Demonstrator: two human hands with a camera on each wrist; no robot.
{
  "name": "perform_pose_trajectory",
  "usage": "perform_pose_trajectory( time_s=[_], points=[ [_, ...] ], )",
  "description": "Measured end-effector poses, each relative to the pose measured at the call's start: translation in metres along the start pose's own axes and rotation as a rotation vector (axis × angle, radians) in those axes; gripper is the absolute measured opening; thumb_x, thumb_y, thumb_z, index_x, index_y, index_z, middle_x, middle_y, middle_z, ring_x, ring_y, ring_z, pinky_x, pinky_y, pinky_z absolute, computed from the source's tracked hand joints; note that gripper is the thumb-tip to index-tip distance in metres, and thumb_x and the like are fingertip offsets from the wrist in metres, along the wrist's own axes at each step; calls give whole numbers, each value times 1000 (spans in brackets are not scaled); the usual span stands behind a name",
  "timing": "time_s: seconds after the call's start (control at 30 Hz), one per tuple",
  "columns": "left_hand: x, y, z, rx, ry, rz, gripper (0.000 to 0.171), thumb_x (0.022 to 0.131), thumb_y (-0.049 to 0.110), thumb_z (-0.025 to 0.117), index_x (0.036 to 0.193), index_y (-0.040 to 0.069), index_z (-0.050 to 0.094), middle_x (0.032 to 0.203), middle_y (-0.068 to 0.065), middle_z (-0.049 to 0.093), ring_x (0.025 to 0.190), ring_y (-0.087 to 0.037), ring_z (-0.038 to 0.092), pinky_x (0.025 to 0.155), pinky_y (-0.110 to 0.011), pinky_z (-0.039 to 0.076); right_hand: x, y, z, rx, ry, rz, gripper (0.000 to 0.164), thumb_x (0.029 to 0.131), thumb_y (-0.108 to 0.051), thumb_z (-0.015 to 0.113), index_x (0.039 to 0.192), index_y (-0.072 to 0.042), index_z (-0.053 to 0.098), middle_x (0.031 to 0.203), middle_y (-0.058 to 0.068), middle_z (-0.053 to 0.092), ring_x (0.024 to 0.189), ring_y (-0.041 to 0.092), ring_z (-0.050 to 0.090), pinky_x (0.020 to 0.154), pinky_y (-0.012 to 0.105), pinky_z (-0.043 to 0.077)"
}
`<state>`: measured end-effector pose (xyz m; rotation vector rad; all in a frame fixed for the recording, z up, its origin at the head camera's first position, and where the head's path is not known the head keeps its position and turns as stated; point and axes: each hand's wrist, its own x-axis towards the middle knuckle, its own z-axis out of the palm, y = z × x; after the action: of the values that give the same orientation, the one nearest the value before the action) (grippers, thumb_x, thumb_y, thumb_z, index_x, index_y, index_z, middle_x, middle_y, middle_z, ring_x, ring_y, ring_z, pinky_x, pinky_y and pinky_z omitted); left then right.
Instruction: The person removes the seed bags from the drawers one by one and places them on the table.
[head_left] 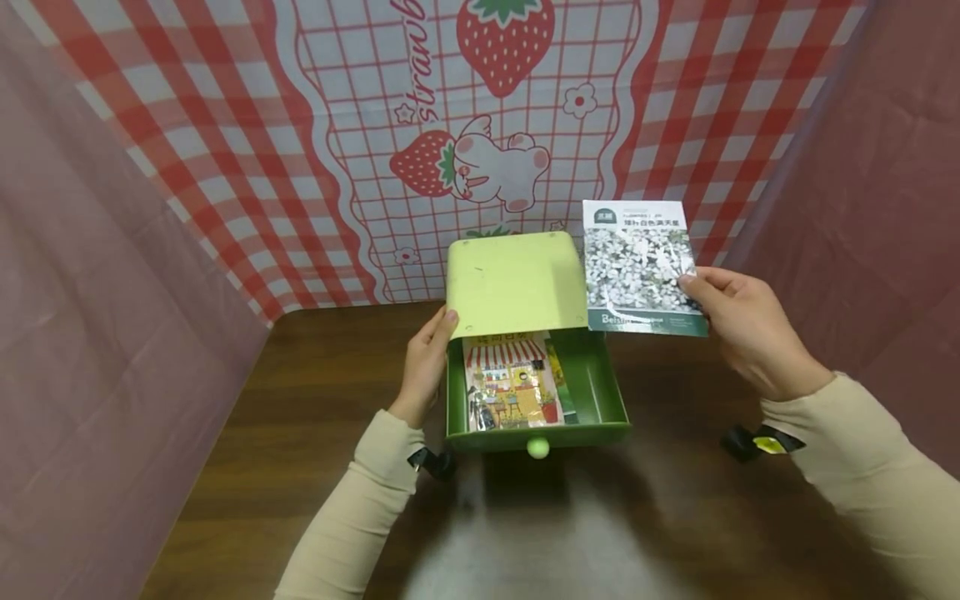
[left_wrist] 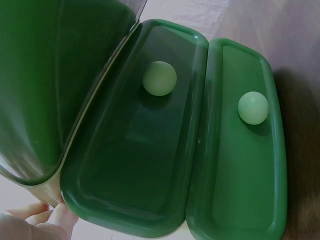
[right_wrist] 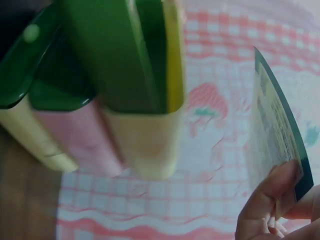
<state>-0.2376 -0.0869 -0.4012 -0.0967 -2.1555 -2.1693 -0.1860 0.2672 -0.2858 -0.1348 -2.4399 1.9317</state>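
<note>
In the head view, my right hand [head_left: 757,329] pinches a seed packet [head_left: 637,262] at its right edge. The packet has a white-flower picture and a dark green bottom band. It is up at the right of a small drawer cabinet [head_left: 513,283] with a light yellow-green top. My left hand [head_left: 427,362] rests against the cabinet's left side, thumb at the front top corner. The top green drawer [head_left: 592,383] is pulled out. Inside lies a packet with a striped-awning shop picture [head_left: 517,392], partly covering a green and yellow packet [head_left: 558,375].
Two lower drawers, a middle one [left_wrist: 135,165] and a bottom one [left_wrist: 247,175], are closed, each with a round pale knob. The cabinet stands on a brown wooden table [head_left: 247,467]. A strawberry-print checked cloth [head_left: 360,167] hangs behind; pink curtains [head_left: 82,333] flank both sides.
</note>
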Motion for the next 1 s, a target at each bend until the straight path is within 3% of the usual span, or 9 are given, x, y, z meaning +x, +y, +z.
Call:
perform_pose_trajectory(
  time_s=[0.2,0.3,0.5,0.73,1.0],
  points=[
    [1,-1,-1,-9,-1,7,65,98,47,53,149,10,40,157,-3,37,148,-21,30,123,-42,24,32,28,6,-64,209,0,52,98,-39,56,132,0,53,83,-26,57,74,-5,51,60,10,46],
    [1,0,0,-11,4,4,63,98,47,54,149,11,41,157,-3,38,147,-21,30,123,-41,24,48,43,9,-63,259,47,55,98,-41,54,137,-2,53,85,-26,55,78,-4,50,63,9,44],
    [1,0,1,-14,16,-6,62,98,46,54,148,12,42,155,-3,40,146,-21,32,122,-41,26,74,74,12,-7,302,126,57,99,-41,52,141,-3,51,95,-20,52,87,-2,47,74,12,42],
    [0,1,2,-29,12,-2,60,99,44,54,148,11,42,156,-5,40,147,-22,32,123,-40,25,96,117,20,-64,351,166,51,101,-38,48,139,-4,54,135,8,52,116,13,46,90,20,39],
    [1,2,-1,-5,-9,-25,57,102,38,51,150,9,38,157,-7,36,148,-24,30,123,-41,24,109,165,33,-88,302,224,50,103,-28,42,143,1,47,149,22,44,137,32,39,114,45,37]
  ],
)
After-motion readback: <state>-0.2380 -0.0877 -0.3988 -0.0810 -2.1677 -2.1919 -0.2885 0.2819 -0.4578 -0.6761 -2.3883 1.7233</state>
